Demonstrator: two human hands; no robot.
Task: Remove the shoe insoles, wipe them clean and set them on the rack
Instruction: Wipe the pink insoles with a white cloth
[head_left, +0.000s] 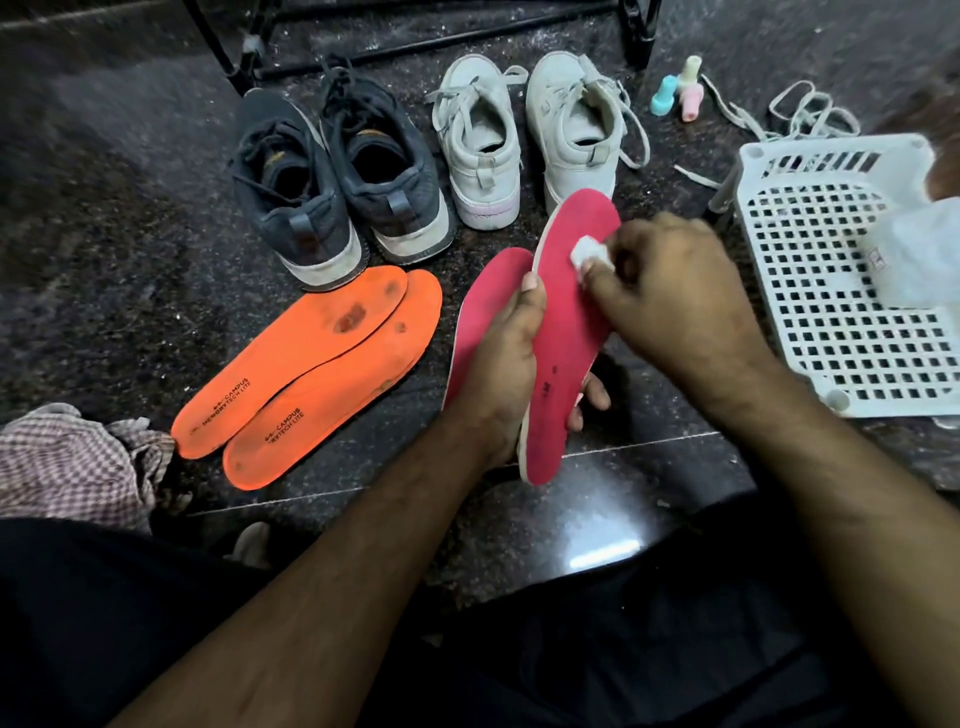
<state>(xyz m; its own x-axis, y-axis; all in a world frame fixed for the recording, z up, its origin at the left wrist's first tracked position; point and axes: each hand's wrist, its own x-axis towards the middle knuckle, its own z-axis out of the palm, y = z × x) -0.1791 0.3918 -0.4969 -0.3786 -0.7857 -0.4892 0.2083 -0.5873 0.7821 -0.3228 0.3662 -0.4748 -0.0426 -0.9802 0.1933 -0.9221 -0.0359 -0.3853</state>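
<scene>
My left hand (506, 358) grips a pink insole (563, 332) by its middle and holds it upright over the floor. My right hand (670, 291) pinches a small white wad (589, 253) against the insole's upper part. A second pink insole (485, 306) lies on the floor just behind my left hand. Two orange insoles (311, 364), stained dark near the toes, lie side by side on the floor to the left. A dark blue pair of shoes (332, 182) and a white pair of shoes (530, 135) stand beyond them. The black rack (415, 36) stands at the back.
A white plastic basket (831, 270) sits at the right with a clear packet (914, 254) on it. Loose white laces (779, 119) and three small pastel bottles (680, 88) lie at the back right. A checked cloth (72, 462) is bunched at the left.
</scene>
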